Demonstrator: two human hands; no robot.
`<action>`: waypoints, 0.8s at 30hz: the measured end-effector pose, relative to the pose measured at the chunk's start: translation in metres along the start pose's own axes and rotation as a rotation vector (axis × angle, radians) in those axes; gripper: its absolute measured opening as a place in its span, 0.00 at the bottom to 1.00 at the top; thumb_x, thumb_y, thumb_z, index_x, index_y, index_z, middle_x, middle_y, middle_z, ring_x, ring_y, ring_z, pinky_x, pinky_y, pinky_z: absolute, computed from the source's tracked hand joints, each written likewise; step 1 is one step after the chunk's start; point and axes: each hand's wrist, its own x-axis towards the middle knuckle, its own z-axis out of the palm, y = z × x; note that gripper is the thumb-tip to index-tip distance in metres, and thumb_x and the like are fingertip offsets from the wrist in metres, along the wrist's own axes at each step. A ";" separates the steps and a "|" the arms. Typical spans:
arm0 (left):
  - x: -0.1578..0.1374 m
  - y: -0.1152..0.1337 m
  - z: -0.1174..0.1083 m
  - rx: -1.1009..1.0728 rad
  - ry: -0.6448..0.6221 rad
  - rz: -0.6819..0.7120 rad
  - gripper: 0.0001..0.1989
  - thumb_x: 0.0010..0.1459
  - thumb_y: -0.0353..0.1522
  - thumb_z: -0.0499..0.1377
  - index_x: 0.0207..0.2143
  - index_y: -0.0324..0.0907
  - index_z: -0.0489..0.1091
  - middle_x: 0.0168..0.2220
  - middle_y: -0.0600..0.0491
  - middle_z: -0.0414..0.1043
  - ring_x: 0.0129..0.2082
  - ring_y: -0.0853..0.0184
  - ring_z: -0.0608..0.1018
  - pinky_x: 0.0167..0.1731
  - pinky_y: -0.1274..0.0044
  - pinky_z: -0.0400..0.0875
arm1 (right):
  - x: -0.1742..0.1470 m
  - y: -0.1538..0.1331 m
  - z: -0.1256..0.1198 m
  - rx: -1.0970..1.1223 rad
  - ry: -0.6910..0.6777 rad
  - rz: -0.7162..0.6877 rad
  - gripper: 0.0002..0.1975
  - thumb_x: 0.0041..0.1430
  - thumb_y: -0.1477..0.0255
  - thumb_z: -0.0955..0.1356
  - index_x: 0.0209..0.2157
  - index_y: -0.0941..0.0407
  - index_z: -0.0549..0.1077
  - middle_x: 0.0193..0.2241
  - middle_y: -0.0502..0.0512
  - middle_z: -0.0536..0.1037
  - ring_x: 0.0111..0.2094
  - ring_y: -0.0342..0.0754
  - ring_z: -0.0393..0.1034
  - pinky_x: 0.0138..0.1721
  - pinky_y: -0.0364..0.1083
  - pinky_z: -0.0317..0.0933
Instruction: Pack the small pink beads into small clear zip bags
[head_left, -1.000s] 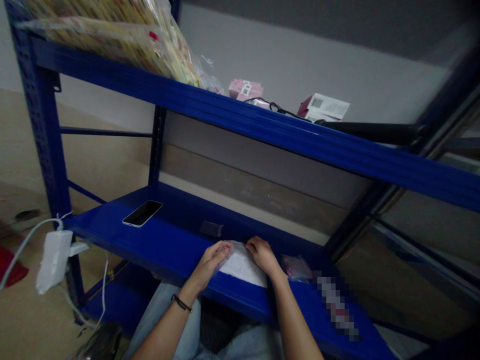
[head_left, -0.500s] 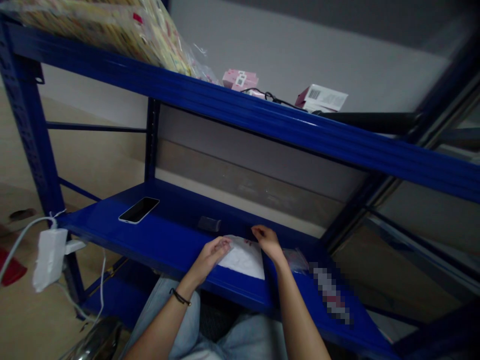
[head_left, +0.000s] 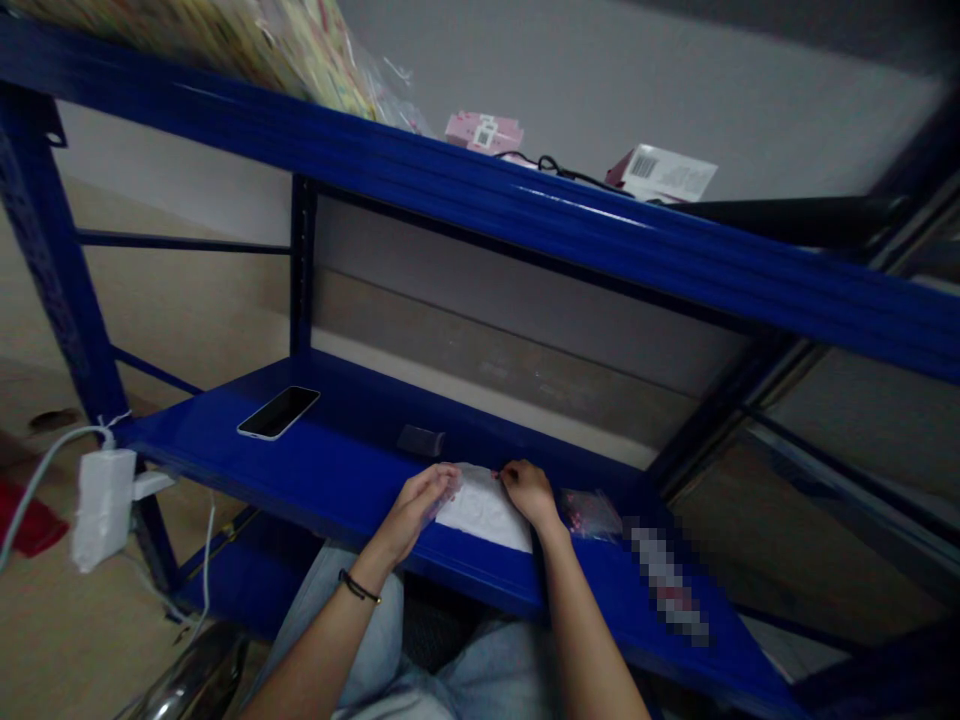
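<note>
A white sheet point(head_left: 484, 505), cloth or paper, lies on the blue shelf board point(head_left: 352, 465) between my hands. My left hand point(head_left: 415, 503) is at the sheet's left edge, fingers closed on what looks like a small clear plastic bag point(head_left: 453, 484), mostly hidden by them. On the sheet's far right corner rests my right hand point(head_left: 529, 490), fingertips pinched beside tiny red bits; what they grip is too small to make out. Right of that hand lies a clear bag of small red pieces point(head_left: 589, 514). Another clear plastic bag point(head_left: 420, 440) lies flat behind the sheet.
A phone point(head_left: 279, 413) lies at the board's left. A white power strip point(head_left: 103, 510) hangs by the left post. The upper shelf beam point(head_left: 480, 190) crosses above my hands, with pink boxes point(head_left: 486, 131) and a large bag point(head_left: 300, 60) on it. A blurred item point(head_left: 667, 580) lies right.
My right hand has come down and left onto the sheet's far corner, its fingertips now at the red bits. My left hand stays nearly in place. The view has shifted slightly.
</note>
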 end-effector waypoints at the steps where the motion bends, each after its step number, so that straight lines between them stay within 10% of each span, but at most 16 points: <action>1: 0.000 0.000 0.000 0.007 0.000 0.004 0.17 0.62 0.41 0.60 0.46 0.39 0.74 0.40 0.48 0.74 0.41 0.63 0.74 0.40 0.77 0.65 | -0.001 -0.001 0.000 -0.017 -0.002 0.001 0.13 0.63 0.71 0.62 0.39 0.54 0.79 0.40 0.56 0.79 0.41 0.48 0.74 0.40 0.41 0.59; 24: 0.000 -0.001 0.000 -0.031 0.034 -0.032 0.16 0.61 0.42 0.62 0.45 0.40 0.75 0.41 0.48 0.74 0.41 0.64 0.74 0.40 0.77 0.66 | -0.015 -0.021 -0.009 -0.119 0.071 0.028 0.14 0.65 0.77 0.59 0.38 0.60 0.76 0.38 0.63 0.78 0.37 0.50 0.74 0.37 0.44 0.60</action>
